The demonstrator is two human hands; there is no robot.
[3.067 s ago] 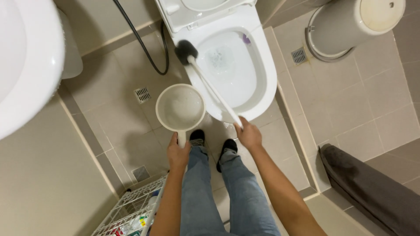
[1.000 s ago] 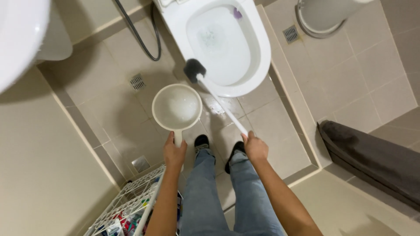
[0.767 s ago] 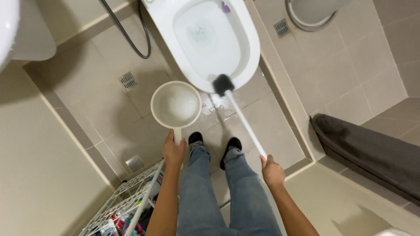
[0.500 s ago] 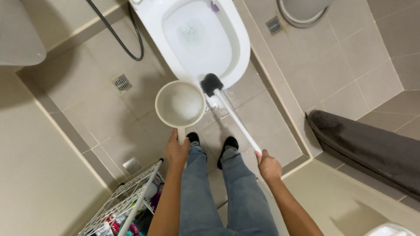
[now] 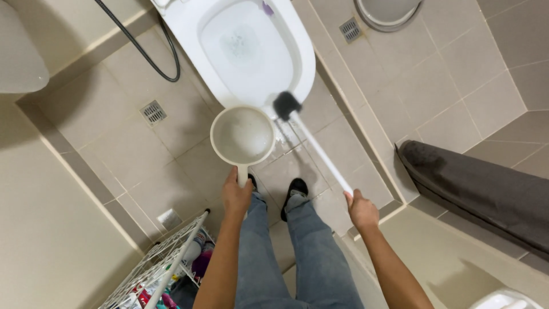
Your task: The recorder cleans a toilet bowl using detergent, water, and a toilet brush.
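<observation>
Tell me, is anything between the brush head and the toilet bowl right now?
Nothing visible. The brush head hangs just outside the front rim of the toilet bowl, held by the right hand. The scoop in the left hand sits beside it, to the left, not across the path.

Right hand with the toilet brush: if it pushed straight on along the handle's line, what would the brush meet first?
Likely the toilet front rim: the right hand aims the toilet brush there, its head just short of the rim. Height is unclear.
</observation>
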